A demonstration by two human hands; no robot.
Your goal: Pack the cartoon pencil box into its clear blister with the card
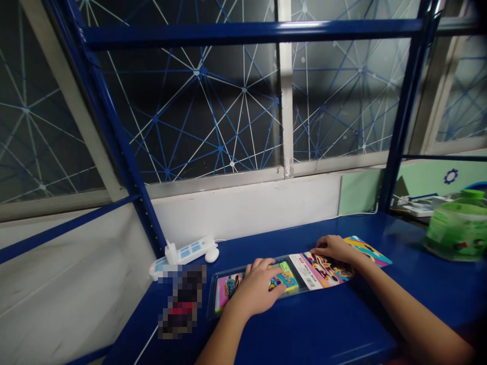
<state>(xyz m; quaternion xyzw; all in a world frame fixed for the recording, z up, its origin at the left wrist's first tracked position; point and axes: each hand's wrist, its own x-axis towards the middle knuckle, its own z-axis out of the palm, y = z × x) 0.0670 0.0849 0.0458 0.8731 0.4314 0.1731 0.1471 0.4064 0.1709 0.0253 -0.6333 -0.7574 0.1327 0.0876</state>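
A clear plastic tray (300, 276) lies on the blue table, with a colourful, yellow-edged box (291, 279) inside it. My left hand (261, 286) rests over the tray and box, its fingers spread. To the right, a printed card (327, 271) marked "PENCIL BOX" extends from the tray. My right hand (337, 249) touches the upper part of this card with its fingers bent; whether they pinch it is hidden. More of the bright printed sheet shows beyond my right wrist.
A white power strip (196, 248) with a small white rounded object (212, 254) lies at the back left. A blurred dark item (184, 301) is left of the tray. A green bottle (456, 228) stands right. Blue shelf posts (409, 106) frame the table (304, 329).
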